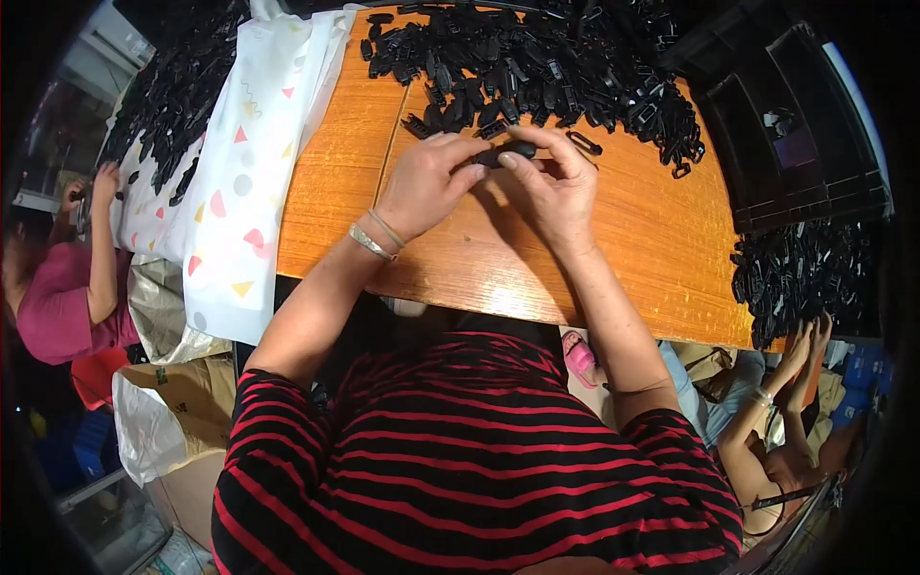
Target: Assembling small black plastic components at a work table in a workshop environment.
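Over the wooden table, my left hand (437, 182) and my right hand (556, 187) meet, their fingertips pinching a small oblong black plastic piece (518, 149) between them. Fingers cover much of the piece, so its exact kind does not show. Just beyond my hands spreads a large heap of similar black plastic parts (498, 72), some solid and rounded, others open frames. One loose black frame (584, 143) lies right beside my right fingers. A bracelet circles my left wrist.
The wooden table (441, 259) ends close to my body. A patterned white cloth (240, 163) hangs at left, with more black parts beyond. Black crates (800, 125) stand at right, above another heap (805, 273). Two people work at either side; an open sack (182, 402) stands lower left.
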`<action>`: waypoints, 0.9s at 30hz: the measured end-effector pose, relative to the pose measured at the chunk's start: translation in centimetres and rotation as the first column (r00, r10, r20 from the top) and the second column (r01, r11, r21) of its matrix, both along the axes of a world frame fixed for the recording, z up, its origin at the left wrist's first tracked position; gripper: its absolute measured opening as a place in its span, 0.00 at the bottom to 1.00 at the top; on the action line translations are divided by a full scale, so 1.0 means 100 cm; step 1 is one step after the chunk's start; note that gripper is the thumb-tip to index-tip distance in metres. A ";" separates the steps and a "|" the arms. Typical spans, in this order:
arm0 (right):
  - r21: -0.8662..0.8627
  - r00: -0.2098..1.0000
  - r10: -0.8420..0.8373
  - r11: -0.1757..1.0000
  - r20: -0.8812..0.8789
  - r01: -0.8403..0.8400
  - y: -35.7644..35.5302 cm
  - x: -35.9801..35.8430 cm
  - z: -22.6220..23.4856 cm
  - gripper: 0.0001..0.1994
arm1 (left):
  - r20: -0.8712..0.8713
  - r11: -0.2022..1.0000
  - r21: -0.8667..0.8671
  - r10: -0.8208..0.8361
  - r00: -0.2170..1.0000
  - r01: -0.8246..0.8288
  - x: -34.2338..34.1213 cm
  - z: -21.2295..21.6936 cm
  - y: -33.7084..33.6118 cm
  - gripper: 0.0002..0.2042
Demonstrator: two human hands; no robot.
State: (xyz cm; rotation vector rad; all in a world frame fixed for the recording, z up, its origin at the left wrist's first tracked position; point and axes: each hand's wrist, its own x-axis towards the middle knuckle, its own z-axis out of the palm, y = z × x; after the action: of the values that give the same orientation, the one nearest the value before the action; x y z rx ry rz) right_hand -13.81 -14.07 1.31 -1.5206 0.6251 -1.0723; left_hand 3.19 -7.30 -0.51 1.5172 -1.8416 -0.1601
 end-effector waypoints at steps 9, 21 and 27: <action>-0.023 0.999 -0.009 1.000 -0.040 0.008 0.019 0.006 -0.021 0.12 | -0.974 0.957 0.121 0.062 0.219 0.264 -0.014 -0.006 0.021 0.15; 0.037 0.998 0.030 0.999 -0.048 -0.028 0.028 0.008 -0.022 0.10 | -0.979 0.983 0.129 0.105 0.174 0.133 -0.016 -0.018 0.028 0.14; -0.117 0.988 -0.008 0.993 -0.151 -0.009 0.031 0.011 -0.015 0.09 | -0.967 0.991 0.110 0.090 0.240 0.074 -0.018 -0.013 0.032 0.14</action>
State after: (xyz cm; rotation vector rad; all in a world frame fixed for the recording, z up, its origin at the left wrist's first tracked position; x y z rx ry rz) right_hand -12.67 -10.99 -0.17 -1.7161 0.6758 -1.0143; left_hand 1.34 -4.14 -1.78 1.0121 -0.7362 -1.0249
